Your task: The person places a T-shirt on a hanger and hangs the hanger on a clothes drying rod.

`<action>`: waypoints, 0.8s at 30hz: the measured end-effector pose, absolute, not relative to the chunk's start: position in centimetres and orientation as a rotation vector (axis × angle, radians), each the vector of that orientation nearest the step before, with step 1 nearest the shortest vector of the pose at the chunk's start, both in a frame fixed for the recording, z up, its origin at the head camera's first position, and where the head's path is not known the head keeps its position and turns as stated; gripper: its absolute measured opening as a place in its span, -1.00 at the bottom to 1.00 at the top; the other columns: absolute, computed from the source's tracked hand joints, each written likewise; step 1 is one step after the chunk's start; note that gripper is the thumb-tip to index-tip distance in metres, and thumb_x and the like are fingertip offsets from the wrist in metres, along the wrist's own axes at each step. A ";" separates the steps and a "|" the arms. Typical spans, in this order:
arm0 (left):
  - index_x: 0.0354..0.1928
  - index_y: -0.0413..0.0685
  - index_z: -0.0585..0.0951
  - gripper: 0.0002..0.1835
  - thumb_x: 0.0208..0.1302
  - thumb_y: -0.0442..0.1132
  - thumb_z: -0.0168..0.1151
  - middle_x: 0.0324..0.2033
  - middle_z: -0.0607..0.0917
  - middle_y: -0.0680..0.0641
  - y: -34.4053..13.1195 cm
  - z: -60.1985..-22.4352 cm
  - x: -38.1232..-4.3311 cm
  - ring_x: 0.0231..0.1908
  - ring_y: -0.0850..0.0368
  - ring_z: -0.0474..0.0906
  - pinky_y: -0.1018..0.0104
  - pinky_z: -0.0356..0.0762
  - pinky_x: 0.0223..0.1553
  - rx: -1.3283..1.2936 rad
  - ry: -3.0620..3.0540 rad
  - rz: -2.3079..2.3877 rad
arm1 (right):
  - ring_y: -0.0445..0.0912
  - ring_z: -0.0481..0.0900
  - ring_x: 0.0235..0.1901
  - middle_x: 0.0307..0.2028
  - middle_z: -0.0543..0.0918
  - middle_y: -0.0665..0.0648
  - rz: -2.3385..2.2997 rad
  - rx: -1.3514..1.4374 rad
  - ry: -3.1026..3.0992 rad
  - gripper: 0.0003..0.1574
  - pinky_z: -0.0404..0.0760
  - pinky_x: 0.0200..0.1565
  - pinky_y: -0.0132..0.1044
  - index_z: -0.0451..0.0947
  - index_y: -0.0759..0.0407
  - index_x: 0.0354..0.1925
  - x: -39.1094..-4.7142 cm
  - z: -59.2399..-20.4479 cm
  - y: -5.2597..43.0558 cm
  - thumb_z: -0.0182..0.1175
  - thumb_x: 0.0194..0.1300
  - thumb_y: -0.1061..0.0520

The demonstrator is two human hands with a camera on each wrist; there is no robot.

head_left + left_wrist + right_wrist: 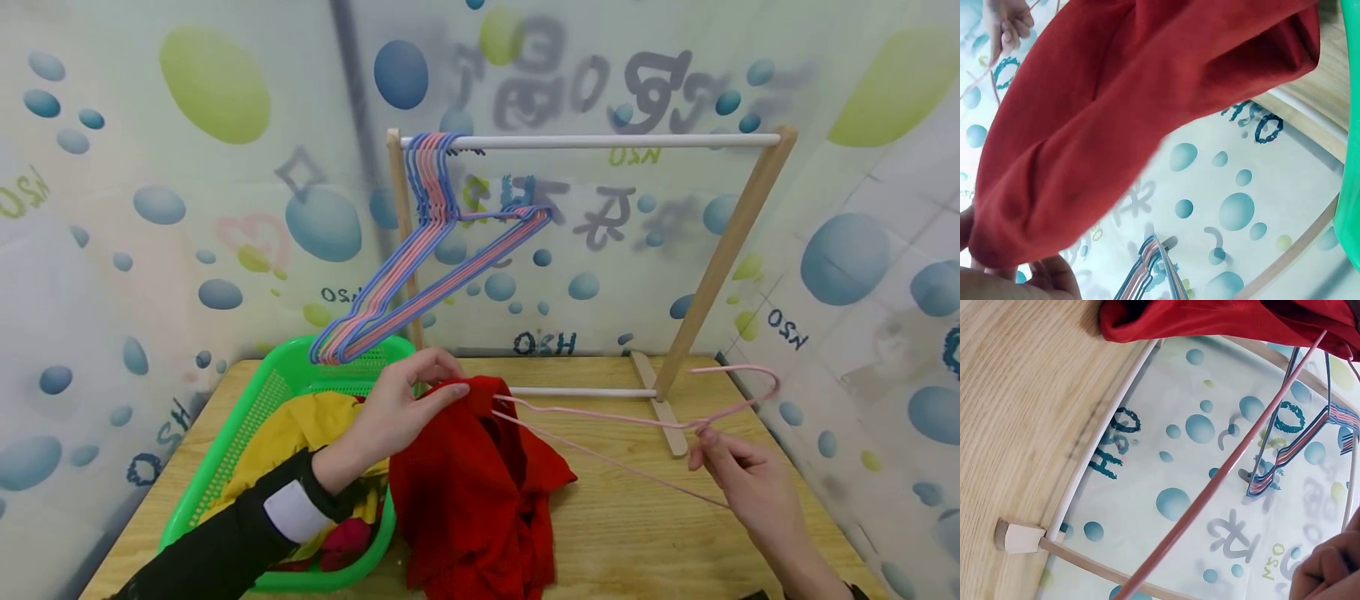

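A red garment (480,500) hangs from my left hand (408,408), which pinches its upper edge between thumb and fingers, just right of the basket. My right hand (750,483) grips a pink clothes hanger (600,412) near the base of its hook. One end of the hanger lies inside the garment's opening, hidden by the cloth. In the left wrist view the red cloth (1097,125) fills much of the picture, with the left fingers at its lower corner. The hanger's long bar (1222,469) crosses the right wrist view and runs to the red cloth.
A green basket (187,492) with a yellow garment (300,433) and other cloth stands left on the wooden table (637,517). Behind stands a wooden rack with a white rail (600,142). Several blue and pink hangers (427,250) hang at its left end, above the basket.
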State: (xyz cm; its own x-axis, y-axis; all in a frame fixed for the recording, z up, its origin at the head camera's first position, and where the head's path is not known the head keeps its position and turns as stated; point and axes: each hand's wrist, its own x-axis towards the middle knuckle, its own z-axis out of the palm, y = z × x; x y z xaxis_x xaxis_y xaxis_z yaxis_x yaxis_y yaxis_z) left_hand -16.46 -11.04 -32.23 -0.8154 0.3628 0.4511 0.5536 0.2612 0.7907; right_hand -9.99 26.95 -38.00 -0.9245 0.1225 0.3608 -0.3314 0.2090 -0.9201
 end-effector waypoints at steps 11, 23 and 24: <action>-0.23 0.03 0.65 -0.93 0.26 -0.20 0.27 -0.27 0.66 0.21 -10.6 -32.3 -16.5 -0.20 0.29 0.53 0.23 0.49 -0.23 -0.931 -2.248 -1.402 | -0.28 0.39 -0.43 -0.49 0.56 -0.06 1.655 0.213 -2.130 -0.57 0.39 -0.45 -0.55 0.55 0.26 -0.59 -10.2 -37.7 26.7 -0.01 0.43 0.31; -0.28 0.06 0.72 -0.93 0.20 -0.20 0.33 -0.33 0.68 0.23 -10.2 -32.3 -16.3 -0.28 0.29 0.55 0.31 0.47 -0.35 -0.915 -2.267 -1.450 | -0.16 0.12 -0.64 -0.74 0.21 0.02 1.576 0.212 -2.141 -0.54 0.18 -0.56 -0.40 0.53 0.19 -0.63 -10.3 -37.7 25.5 -0.01 0.42 0.35; -0.29 0.05 0.73 -0.94 0.19 -0.21 0.33 -0.33 0.68 0.22 -10.1 -32.3 -16.3 -0.28 0.29 0.56 0.31 0.49 -0.33 -0.917 -2.276 -1.465 | -0.17 0.12 -0.64 -0.74 0.20 0.02 1.561 0.205 -2.151 -0.54 0.24 -0.51 -0.45 0.53 0.19 -0.63 -10.2 -37.6 25.4 -0.01 0.42 0.34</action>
State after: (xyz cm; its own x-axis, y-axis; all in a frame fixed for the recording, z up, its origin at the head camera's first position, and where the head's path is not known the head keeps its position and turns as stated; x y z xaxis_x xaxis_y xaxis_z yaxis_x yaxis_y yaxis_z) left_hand -16.28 -10.11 -32.30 -0.7584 0.3574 0.5451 0.6441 0.2831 0.7106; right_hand -10.25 25.36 -37.62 -0.8778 0.1511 0.4546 -0.3854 0.3410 -0.8574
